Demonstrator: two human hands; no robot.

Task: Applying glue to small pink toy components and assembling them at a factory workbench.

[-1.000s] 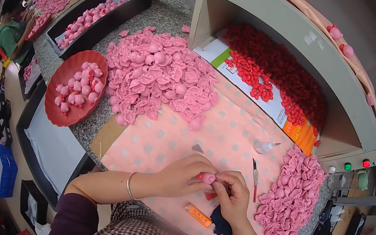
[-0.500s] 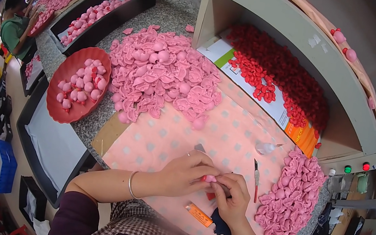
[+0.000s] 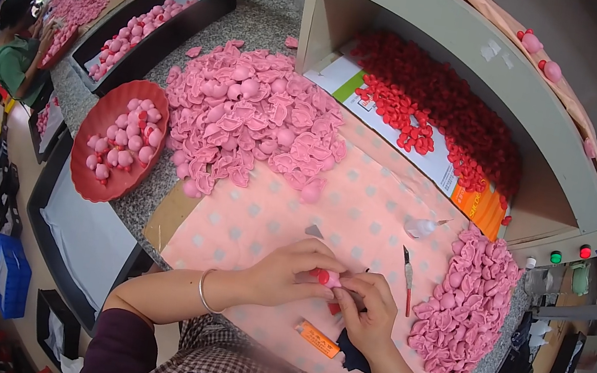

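**Close work on one small pink piece**

Both hands meet over the pink dotted cloth (image 3: 355,218), just in front of the body. Left hand (image 3: 291,270) curled, fingertips pinched on a small pink piece (image 3: 331,277) with a bit of red showing beside it. Right hand (image 3: 364,312) closed in from the other side, fingers touching the same piece. Exact grip of the right hand is partly hidden; it looks like a pinch.

Handling, as judged: the piece looks light, soft and rubbery, likely to squash or slip under hard pressure. Best taken at its edges with fingertips, not the palm.

Around the hands: an orange tube (image 3: 317,338) on the cloth below them, a thin red-handled tool (image 3: 407,276) to the right, a small clear bottle (image 3: 420,226) beyond that.

Surface: speckled grey stone tabletop (image 3: 262,15), cloth laid over a card sheet. Big pile of pink pieces (image 3: 254,118) ahead, smaller pile (image 3: 466,304) at right. Red round tray (image 3: 94,183) of pink balls at left, black tray (image 3: 218,1) farther off. Open box shelf (image 3: 443,46) holds red pieces (image 3: 441,107).

Room: crowded workshop; another person (image 3: 14,47) sits far left.
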